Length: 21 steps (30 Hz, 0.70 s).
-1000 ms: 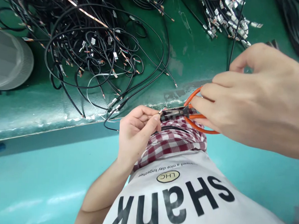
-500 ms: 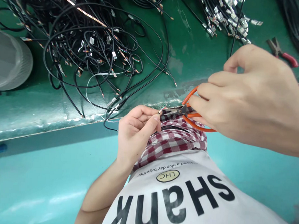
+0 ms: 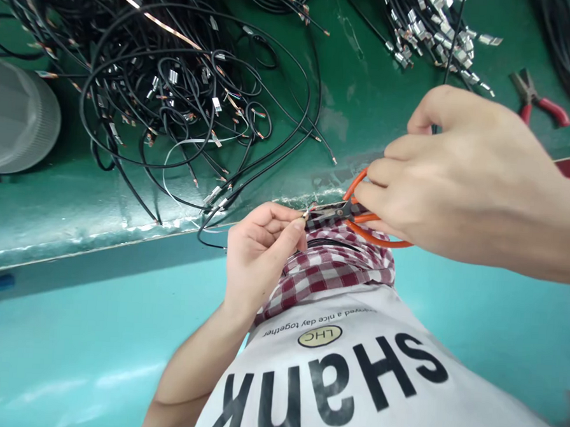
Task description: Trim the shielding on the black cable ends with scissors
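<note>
My left hand [image 3: 267,244], over my lap at the table's front edge, pinches the end of a black cable [image 3: 208,241] between thumb and forefinger. Fine wires [image 3: 310,208] poke out past the fingertips. In my right hand [image 3: 463,178] is a pair of orange-handled scissors [image 3: 345,211]. Their blades point left and reach those wires, close to my left fingertips. Whether the blades touch the wires I cannot tell. The right thumb and forefinger are raised near another black cable [image 3: 452,44], and whether they pinch it is unclear.
A tangled heap of black cables [image 3: 154,66] with stripped or metal-tipped ends covers the table's left part. Beside it stands a round translucent tub [image 3: 20,117]. Cables with silver terminals [image 3: 414,29] lie at the back. Red-handled pliers [image 3: 534,99] lie on the right.
My right hand has moved slightly left, its raised thumb and forefinger closer together. The scissors have shifted a little left towards the wires. My left hand keeps its pinch, almost still.
</note>
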Tool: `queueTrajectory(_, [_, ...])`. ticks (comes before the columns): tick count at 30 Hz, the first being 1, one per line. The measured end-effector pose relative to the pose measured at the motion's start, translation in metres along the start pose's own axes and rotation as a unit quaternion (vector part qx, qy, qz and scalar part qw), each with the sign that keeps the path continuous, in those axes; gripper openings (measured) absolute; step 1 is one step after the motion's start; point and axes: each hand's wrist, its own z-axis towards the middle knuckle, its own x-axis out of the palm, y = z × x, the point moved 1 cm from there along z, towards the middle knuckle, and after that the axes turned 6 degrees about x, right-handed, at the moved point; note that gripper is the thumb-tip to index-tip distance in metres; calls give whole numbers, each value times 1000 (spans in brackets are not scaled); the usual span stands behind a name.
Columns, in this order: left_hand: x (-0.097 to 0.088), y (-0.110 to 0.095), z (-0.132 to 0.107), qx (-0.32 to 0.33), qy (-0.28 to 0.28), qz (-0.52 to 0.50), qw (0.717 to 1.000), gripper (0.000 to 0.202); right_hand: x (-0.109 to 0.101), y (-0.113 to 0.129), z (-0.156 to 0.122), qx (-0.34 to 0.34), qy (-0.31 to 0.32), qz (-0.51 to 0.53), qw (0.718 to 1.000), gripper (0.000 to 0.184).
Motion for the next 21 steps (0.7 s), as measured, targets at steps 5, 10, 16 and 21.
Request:
queueTrajectory(5, [-4, 0, 2, -8, -3, -9, 1000, 13, 1, 3, -2, -16, -13, 33, 999, 39])
queueTrajectory(10, [-7, -3, 5, 2, -17, -18, 1000, 17, 0, 0, -3, 4, -19, 6, 1000, 37])
queueTrajectory(16, [-4, -4, 3, 3, -14, -30, 999, 15, 6, 1, 0, 13, -62, 8, 998, 29])
queueTrajectory(21, [-4, -4, 3, 10, -20, -31, 999, 12, 4, 3, 1, 21, -60, -24, 998, 32])
